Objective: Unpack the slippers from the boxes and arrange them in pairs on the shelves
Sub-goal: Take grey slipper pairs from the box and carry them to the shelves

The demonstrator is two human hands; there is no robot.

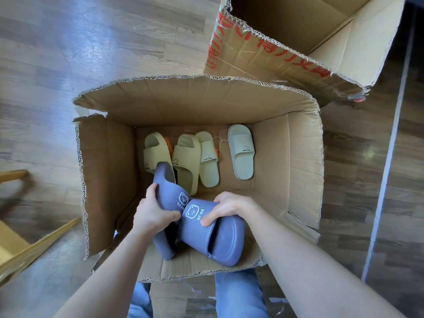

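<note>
I look down into an open cardboard box (286,157) on the floor. My left hand (152,212) grips one purple slipper (166,187) with a bear logo around its strap. My right hand (229,207) grips a second purple bear slipper (220,239), its thumb pressed on the strap. Both purple slippers are held together above the near part of the box. On the box bottom lie several pale slippers: two yellowish ones (185,157) at the left and two greenish ones, one beside them (207,161) and one (241,152) apart at the right.
A second open cardboard box (275,53) with red printing stands behind, at the upper right. A wooden shelf edge (34,246) shows at the lower left. Wood-pattern floor surrounds the boxes. My knees in blue jeans (238,294) are under the near flap.
</note>
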